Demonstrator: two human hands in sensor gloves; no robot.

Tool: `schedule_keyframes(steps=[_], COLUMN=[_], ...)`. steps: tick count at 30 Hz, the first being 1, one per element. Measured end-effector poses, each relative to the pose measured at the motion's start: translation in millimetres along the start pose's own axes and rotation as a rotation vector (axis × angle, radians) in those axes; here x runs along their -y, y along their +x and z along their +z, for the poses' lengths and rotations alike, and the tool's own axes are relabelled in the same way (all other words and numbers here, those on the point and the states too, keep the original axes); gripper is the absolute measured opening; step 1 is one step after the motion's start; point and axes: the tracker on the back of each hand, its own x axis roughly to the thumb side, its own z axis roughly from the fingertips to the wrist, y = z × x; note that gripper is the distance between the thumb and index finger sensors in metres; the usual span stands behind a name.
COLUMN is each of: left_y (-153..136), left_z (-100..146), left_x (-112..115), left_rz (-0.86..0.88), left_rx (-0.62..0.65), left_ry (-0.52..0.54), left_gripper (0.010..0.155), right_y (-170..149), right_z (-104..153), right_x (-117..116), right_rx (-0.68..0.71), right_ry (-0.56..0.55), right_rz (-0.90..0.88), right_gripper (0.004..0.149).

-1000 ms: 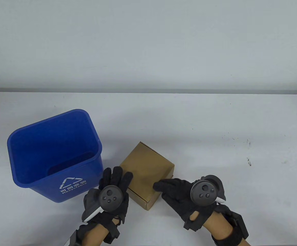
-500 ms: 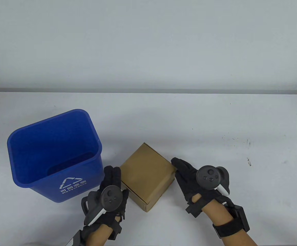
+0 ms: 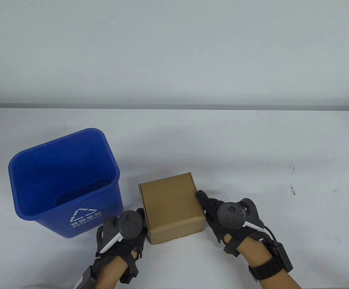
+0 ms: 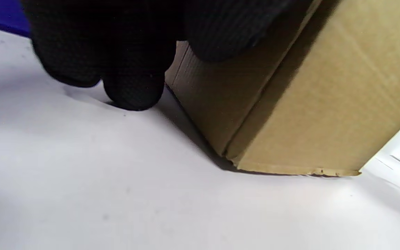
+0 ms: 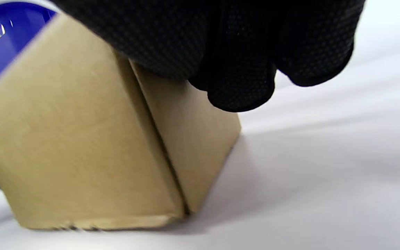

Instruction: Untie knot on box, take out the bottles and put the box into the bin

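A closed brown cardboard box (image 3: 171,201) stands on the white table (image 3: 252,150), its front face square to me. My left hand (image 3: 139,214) lies against the box's left side, the fingers (image 4: 130,86) hanging down beside the box (image 4: 307,104) to the tabletop. On the other side, my right hand (image 3: 204,202) has its fingers (image 5: 241,86) laid straight along the right face of the box (image 5: 82,139). The blue bin (image 3: 81,216) stands open-topped just left of the box. No string or bottle shows in any view.
The bin's near wall carries a white recycling mark and sits close to my left hand. A grey wall rises behind the table's far edge (image 3: 174,108). Small dark specks (image 3: 291,189) mark the table at right.
The box has turned from corner-on to square with me and sits a little nearer. Both hands have drawn back toward me while staying on its left and right sides.
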Motion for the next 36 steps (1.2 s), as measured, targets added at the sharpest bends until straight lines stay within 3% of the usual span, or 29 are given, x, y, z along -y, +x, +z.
schedule_keyframes(steps=[3,14,26,36], left_y=[0,-1,-4,-11], left_z=[0,-2,7,20], left_x=[-1,-5,-15,-36], left_rz=[-0.043,-0.156,-0.113,0.043], left_rx=[-0.016,-0.007,0.068,0.139], left_ry=[0.022,0.042,0.106,0.257], left_gripper=[0.069,0.064,0.058,0.05], right_y=[-2,11,27,31], right_z=[-1,-3,3,11], right_x=[-5,-29,-11,17], right_rx=[-0.041,-0.045,0.048,0.097], right_ry=[0.002,0.24,0.177,0.04], right_rz=[-0.026,0.074,0.138,0.036], right_gripper=[0.073,0.067,0.056,0.052])
